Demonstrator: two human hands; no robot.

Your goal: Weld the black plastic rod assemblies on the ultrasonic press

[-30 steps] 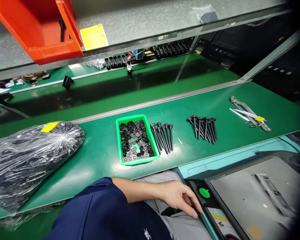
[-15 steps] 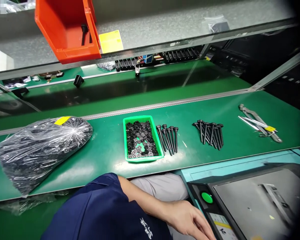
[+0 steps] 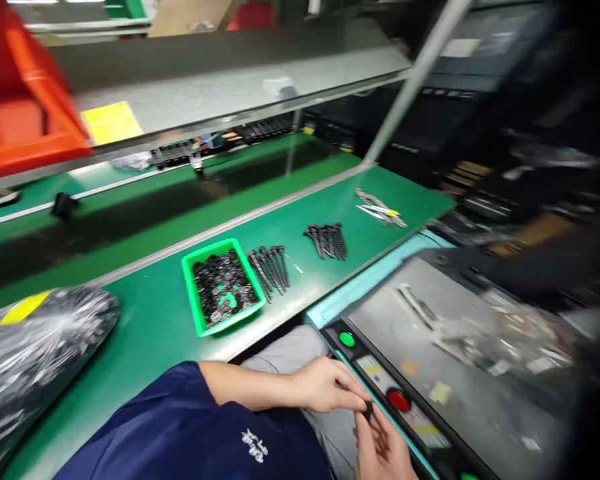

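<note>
No legible writing at my bench.
White stitched marks [image 3: 254,443] on my dark-blue fabric sleeve [image 3: 180,427], a yellow paper label [image 3: 111,122] on the grey metal shelf [image 3: 230,93], a yellow sticker [image 3: 24,307] on the clear plastic bag [image 3: 40,347] and small labels [image 3: 377,373] on the black control panel [image 3: 364,352] are all too blurred to read.

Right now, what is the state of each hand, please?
Left hand: closed, fingertips pinching a small black part.
Right hand: fingers curled at the same part; whether it grips cannot be told.

- The left hand [image 3: 330,385] has left the panel [image 3: 376,375] edge and now pinches a small black part [image 3: 369,408].
- The right hand [image 3: 386,452] has come into view at the near edge, with its fingertips at that part.
</note>
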